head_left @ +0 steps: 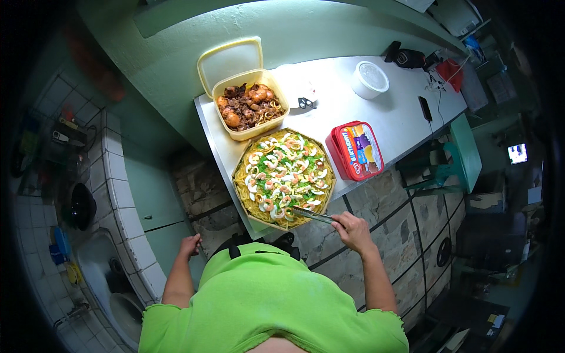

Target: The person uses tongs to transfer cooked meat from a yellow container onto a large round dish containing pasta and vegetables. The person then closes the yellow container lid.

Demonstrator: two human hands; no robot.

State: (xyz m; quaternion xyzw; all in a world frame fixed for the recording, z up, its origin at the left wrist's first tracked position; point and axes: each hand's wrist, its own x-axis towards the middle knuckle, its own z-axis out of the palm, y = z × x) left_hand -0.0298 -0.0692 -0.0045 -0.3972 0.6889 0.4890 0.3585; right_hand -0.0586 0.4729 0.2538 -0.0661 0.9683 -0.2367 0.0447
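My right hand (354, 232) is closed around metal tongs (315, 216). The tips of the tongs touch the near right part of a large noodle platter (282, 176). Shrimp, sliced egg and chopped greens cover its yellow noodles, and the tray has an angular edge. My left hand (189, 245) hangs low to the left of the table, fingers curled in, with nothing visible in it. Behind the platter stands a yellow plastic tub (253, 130) of dark sauced meat and eggs, its lid (231, 62) leaning open at the back.
On the white table (406, 117) are a red lidded tub (355, 151), a round white container (370, 80), black-handled scissors (306, 103) and a phone (425, 109) on a cable. A tiled counter with a sink (100, 276) runs along the left. A green chair (441, 167) stands to the right.
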